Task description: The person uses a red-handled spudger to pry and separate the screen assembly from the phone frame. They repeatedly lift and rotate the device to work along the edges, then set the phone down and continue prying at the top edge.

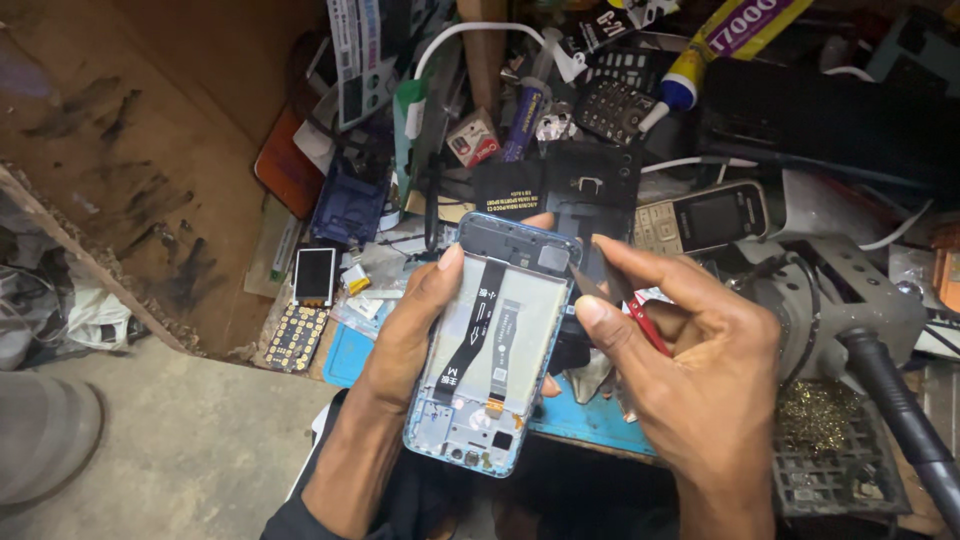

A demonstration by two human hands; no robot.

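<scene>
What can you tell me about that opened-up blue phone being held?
The opened blue-framed phone has its back cover off, showing a pale inner plate, a black ribbon cable running lengthwise and small boards at each end. The left hand cradles it from behind, tilted. The right hand puts a thin dark tool tip to its upper right edge.

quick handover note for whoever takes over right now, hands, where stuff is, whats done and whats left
Left hand: grips the opened phone by its left edge, back cover off, insides facing up, held above the blue mat.
Right hand: pinches a thin metal tool with a red handle, tip at the phone's upper right edge.
Done: back cover is off; the black flex cable is exposed.
Left: flex cable and lower board remain in place.
Nearby: a keypad phone and a glue tube lie in the clutter behind.
</scene>
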